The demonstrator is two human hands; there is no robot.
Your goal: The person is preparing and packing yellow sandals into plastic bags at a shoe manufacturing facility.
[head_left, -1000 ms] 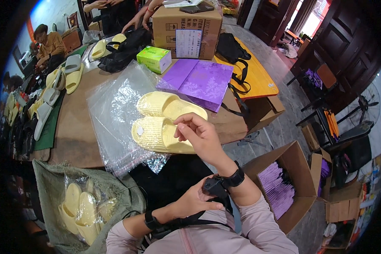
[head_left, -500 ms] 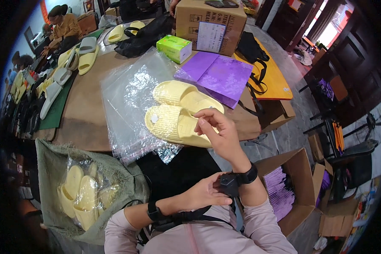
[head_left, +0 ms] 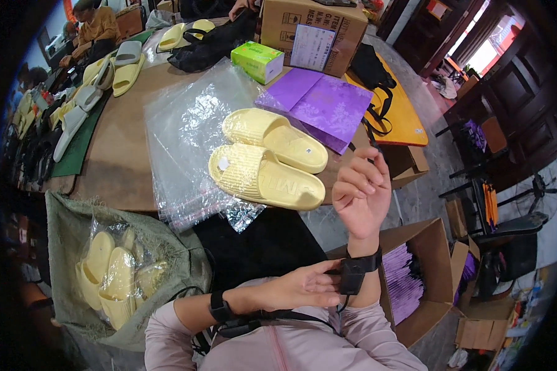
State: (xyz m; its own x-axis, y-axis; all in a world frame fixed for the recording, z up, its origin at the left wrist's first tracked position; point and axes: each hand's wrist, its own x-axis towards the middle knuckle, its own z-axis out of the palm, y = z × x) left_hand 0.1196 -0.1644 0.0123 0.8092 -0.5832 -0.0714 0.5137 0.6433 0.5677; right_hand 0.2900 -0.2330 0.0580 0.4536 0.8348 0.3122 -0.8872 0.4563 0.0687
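Observation:
My left hand (head_left: 306, 285) reaches across my front. Its fingers are stretched out, with their tips against a black device (head_left: 353, 276) strapped to my right wrist. Raised beside the table's near edge, my right hand (head_left: 364, 191) is loosely curled and holds nothing, palm showing. Just left of it lies a pair of pale yellow slippers (head_left: 278, 162), toes pointing left, a small white sticker on the nearer one. Under their toe ends spread clear plastic bags (head_left: 182, 133). Behind the slippers is a purple printed bag or folder (head_left: 328, 108), lying flat.
A green tissue pack (head_left: 257, 62) and a cardboard box (head_left: 315, 37) stand at the back. More slippers (head_left: 129, 68) line the left. Below the table, a grey-green sack (head_left: 68, 266) holds bagged yellow slippers; an open carton (head_left: 436, 290) holds purple items.
My right hand has drawn back from over the slippers, toward the right and nearer to me, turning palm up. My left hand stays beside the wrist device.

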